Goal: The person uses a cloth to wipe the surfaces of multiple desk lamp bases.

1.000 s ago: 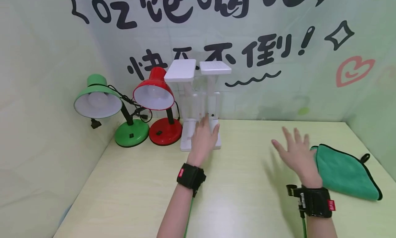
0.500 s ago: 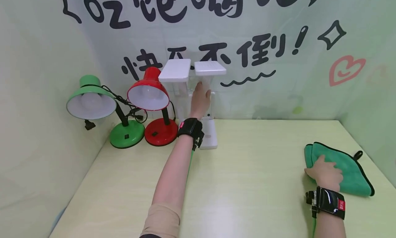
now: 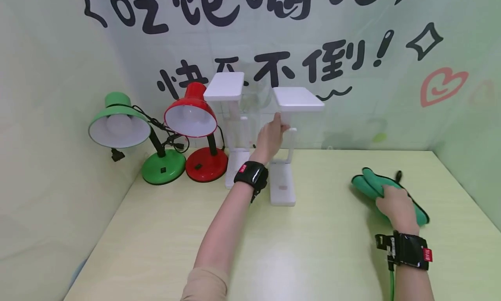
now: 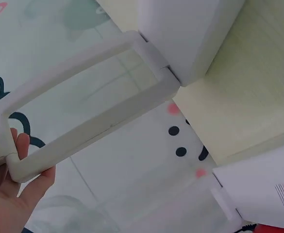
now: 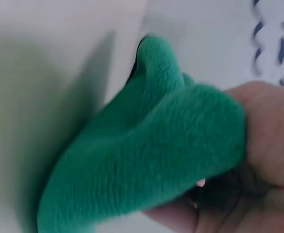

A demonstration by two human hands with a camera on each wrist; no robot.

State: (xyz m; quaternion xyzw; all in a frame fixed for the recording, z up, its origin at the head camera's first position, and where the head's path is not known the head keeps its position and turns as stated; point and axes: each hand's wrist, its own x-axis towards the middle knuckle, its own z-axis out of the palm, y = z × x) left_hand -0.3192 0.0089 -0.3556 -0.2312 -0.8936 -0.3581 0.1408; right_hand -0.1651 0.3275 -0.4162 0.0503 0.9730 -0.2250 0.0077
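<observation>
My left hand [image 3: 270,138] grips the upper frame of a white desk lamp [image 3: 282,183], just under its flat head; in the left wrist view the fingers [image 4: 40,187] curl round the top of the open rectangular stem. The lamp's base stands on the table, in front and to the right of a second white desk lamp [image 3: 224,87]. Over at the right, my right hand [image 3: 399,207] grips a folded green cloth [image 3: 369,185] with black edging. In the right wrist view the cloth [image 5: 146,155] is bunched between thumb and fingers, and part of that hand is hidden.
A red desk lamp [image 3: 206,165] and a green desk lamp [image 3: 163,167] stand at the back left, with black cords between them. The wooden table [image 3: 332,257] meets a printed wall sheet [image 3: 352,127] behind and a pale wall at each side.
My left hand has taken hold of the right white lamp and brought it forward and to the right. My right hand has grasped the cloth, lifting and moving it left.
</observation>
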